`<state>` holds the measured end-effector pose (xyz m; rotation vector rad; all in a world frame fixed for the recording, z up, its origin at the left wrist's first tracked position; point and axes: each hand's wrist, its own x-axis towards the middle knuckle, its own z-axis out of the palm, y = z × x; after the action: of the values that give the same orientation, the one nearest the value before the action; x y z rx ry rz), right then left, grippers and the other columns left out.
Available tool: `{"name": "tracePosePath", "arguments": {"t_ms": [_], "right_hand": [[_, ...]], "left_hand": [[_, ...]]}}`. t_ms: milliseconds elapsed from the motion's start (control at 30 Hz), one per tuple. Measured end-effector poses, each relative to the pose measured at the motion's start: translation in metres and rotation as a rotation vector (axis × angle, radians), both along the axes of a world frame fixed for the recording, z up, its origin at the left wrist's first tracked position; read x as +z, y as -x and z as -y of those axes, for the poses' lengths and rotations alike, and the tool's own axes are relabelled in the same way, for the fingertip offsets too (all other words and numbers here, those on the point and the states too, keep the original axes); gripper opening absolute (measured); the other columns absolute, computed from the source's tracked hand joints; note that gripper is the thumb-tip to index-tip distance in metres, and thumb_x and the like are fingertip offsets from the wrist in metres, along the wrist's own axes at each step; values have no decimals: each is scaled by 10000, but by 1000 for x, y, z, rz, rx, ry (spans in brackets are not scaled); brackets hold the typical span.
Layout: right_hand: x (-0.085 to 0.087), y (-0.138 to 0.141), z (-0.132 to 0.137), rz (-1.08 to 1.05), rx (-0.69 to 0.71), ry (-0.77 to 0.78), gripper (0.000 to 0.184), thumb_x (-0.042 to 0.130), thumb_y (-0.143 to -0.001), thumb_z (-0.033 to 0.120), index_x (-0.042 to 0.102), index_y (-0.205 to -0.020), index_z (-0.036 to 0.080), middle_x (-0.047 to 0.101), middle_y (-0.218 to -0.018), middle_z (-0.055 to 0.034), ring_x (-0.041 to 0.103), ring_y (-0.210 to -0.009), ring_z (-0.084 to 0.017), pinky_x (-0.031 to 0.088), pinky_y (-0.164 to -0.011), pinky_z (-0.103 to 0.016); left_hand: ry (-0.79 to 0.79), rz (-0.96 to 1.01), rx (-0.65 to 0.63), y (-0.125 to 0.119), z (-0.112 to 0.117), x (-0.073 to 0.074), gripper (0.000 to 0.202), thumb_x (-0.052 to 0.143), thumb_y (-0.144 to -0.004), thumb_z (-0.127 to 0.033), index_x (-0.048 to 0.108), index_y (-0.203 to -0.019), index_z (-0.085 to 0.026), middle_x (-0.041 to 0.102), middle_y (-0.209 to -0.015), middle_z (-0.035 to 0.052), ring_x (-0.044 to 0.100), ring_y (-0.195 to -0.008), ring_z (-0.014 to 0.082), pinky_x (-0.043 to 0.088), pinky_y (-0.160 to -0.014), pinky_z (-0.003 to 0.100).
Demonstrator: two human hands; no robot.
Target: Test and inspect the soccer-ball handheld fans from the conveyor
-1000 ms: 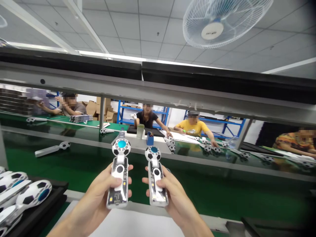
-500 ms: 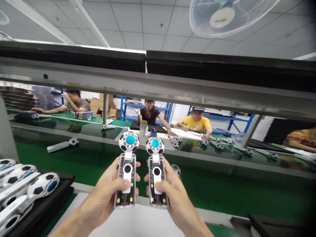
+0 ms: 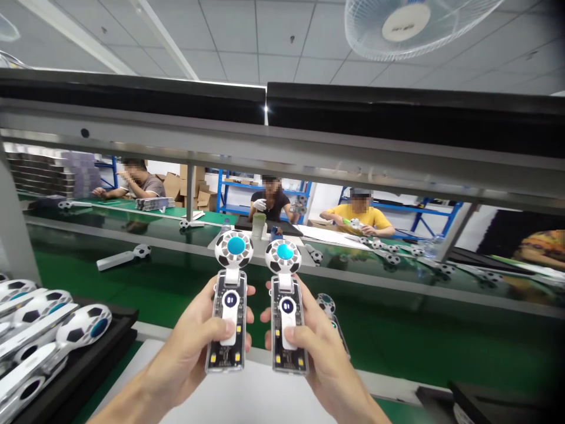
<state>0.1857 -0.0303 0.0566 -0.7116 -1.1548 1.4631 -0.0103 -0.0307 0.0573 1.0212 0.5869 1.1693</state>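
Note:
My left hand (image 3: 194,330) is closed around a handheld fan (image 3: 230,321) with a soccer-ball head and a turquoise centre. My right hand (image 3: 315,338) grips a matching fan (image 3: 289,324) beside it. Both stand upright, a small gap apart, their clear-fronted bodies showing a dark circuit board with yellow squares. Each thumb presses on the white strip below a small round display, which reads 01 on both. Partly behind my right hand, another such fan (image 3: 326,303) lies on the green belt.
Several soccer-ball fans (image 3: 83,327) fill a black tray (image 3: 119,330) at left. A white sheet (image 3: 238,394) lies below my hands. One fan (image 3: 128,257) rests on the green belt (image 3: 185,294). Co-workers sit across it, under a metal beam (image 3: 212,138). A large fan (image 3: 406,23) hangs above.
The round displays on both fans have gone from dark to lit, reading 01. Across the belt, the middle co-worker has lifted several fans, and the one in yellow holds one up.

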Motion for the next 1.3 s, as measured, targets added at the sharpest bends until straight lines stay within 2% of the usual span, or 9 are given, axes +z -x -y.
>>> {"name": "tracePosePath", "arguments": {"t_ms": [133, 233, 333, 433, 533, 667, 833, 1067, 1300], "right_hand": [[1, -2, 1, 27, 6, -28, 894, 747, -629, 210, 390, -1448, 241, 696, -991, -57, 623, -722, -182, 468, -622, -272], [2, -2, 1, 20, -2, -13, 915, 716, -603, 156, 387, -1451, 261, 668, -969, -32, 612, -771, -187, 458, -613, -259], [3, -1, 1, 11, -7, -53, 953, 681, -618, 118, 333, -1489, 285, 650, -918, -16, 604, -844, -203, 464, -636, -263], [2, 0, 1, 16, -13, -99, 947, 706, -647, 133, 324, -1498, 293, 660, -1028, -38, 602, -956, -223, 493, -707, -293], [-2, 1, 0, 15, -19, -121, 876, 732, -712, 214, 333, -1491, 271, 652, -1115, -67, 598, -1051, -252, 515, -731, -312], [-8, 1, -3, -11, 1, -123, 871, 711, -772, 217, 273, -1520, 297, 657, -1112, -61, 627, -1020, -242, 520, -672, -290], [-13, -2, -3, 16, 55, -190, 858, 707, -825, 232, 234, -1539, 285, 667, -1091, -70, 629, -1009, -236, 525, -690, -296], [-13, -3, 4, 24, 63, -234, 853, 724, -838, 289, 236, -1538, 297, 631, -1210, -83, 619, -1054, -249, 525, -760, -338], [-9, -2, 8, 44, 94, -255, 830, 706, -856, 294, 234, -1538, 317, 633, -1223, -79, 624, -1041, -246, 530, -785, -361]], "left_hand": [[7, 7, 1, 0, 2, 2, 599, 784, -678, -237, 570, -1237, -260, 671, -937, 27, 650, -730, 176, 480, -623, 243], [5, 6, -15, 1, 0, -1, 606, 776, -657, -185, 575, -1222, -270, 664, -930, 20, 653, -724, 173, 475, -611, 236], [-26, 11, -20, 2, -2, -4, 588, 761, -663, -173, 570, -1211, -271, 644, -906, 7, 645, -704, 163, 466, -592, 232], [-55, -2, -55, 1, 0, -4, 613, 784, -668, -193, 549, -1228, -276, 641, -925, 9, 647, -712, 166, 460, -585, 228], [-62, -15, -85, -1, 3, -3, 577, 787, -714, -244, 540, -1234, -269, 647, -935, 18, 641, -723, 161, 489, -638, 249], [-90, -8, -93, -2, 4, -5, 508, 765, -750, -226, 546, -1206, -265, 647, -905, 11, 639, -701, 152, 499, -638, 251], [-122, 9, -129, -1, 6, -7, 507, 768, -782, -256, 525, -1227, -283, 649, -929, 10, 651, -729, 151, 511, -643, 239], [-174, 36, -157, -1, 10, -7, 519, 786, -782, -270, 517, -1226, -292, 665, -936, 5, 659, -756, 149, 542, -686, 256], [-192, 32, -168, 1, 13, -8, 524, 773, -795, -275, 505, -1245, -298, 665, -939, 7, 659, -756, 155, 542, -696, 270]]}}
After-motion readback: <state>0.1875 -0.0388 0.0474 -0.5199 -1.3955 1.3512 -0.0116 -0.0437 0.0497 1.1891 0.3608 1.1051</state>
